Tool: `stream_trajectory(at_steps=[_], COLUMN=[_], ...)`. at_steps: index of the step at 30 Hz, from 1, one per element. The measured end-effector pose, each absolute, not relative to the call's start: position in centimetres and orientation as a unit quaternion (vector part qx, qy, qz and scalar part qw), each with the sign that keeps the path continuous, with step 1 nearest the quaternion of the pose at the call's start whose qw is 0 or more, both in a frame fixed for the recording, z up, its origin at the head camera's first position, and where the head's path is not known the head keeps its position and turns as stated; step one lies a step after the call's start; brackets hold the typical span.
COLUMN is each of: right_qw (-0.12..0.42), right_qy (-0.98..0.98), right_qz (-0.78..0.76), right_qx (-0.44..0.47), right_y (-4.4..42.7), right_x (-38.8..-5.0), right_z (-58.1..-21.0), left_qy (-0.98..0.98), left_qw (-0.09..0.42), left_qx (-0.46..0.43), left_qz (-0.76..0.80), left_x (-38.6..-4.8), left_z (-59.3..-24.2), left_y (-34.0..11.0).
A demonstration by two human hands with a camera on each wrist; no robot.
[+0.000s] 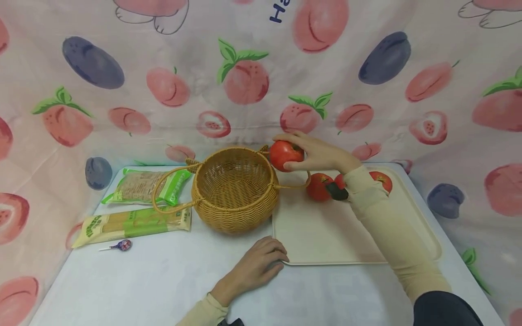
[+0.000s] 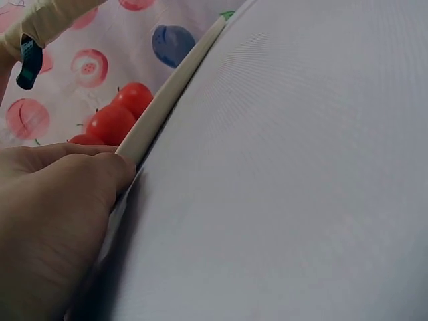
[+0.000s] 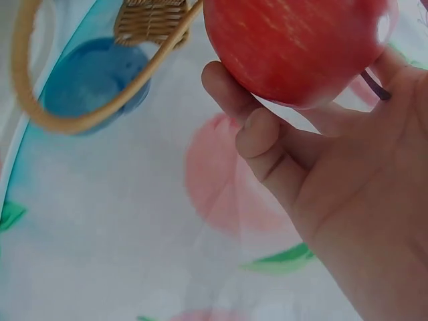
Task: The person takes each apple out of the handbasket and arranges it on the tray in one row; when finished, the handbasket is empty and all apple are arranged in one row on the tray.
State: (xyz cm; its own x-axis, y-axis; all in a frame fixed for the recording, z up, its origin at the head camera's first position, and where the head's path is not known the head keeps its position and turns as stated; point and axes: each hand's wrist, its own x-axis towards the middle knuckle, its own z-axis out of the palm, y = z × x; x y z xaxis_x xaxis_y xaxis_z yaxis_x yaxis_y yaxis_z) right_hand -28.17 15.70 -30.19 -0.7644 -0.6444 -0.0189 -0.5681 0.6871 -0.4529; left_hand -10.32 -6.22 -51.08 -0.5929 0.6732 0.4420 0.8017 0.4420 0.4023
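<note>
My right hand (image 1: 320,151) grips a red apple (image 1: 287,155) in the air, above the right handle of the wicker basket (image 1: 232,222). In the right wrist view the apple (image 3: 301,47) has a dark stem and sits between thumb and fingers. Nothing shows inside the basket, whose two looped handles hang out to the sides. At the near left corner of the cream tray (image 1: 326,235), my left hand (image 1: 254,267) holds the rim with bent fingers. More apples (image 1: 319,187) lie at the tray's back, partly hidden by the right forearm.
Left of the basket lie a green-edged bag of brown food (image 1: 140,186), a long pack of noodles (image 1: 134,222) and a wrapped lollipop (image 1: 123,245). A fruit-print cloth (image 1: 253,122) hangs behind the white table (image 1: 155,285).
</note>
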Motion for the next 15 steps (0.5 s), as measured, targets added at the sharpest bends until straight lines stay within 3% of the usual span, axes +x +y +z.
stream_trajectory(at_steps=[15], right_qw=[0.082], right_qy=[0.916], right_qz=[-0.238], right_qx=[-0.313], right_y=[21.3], right_x=[-27.3], right_z=[-31.2], left_qy=[-0.849], left_qw=[0.096], left_qx=[-0.437], left_qz=[-0.282], left_x=[-10.2], left_z=[-50.9], left_y=[-6.1])
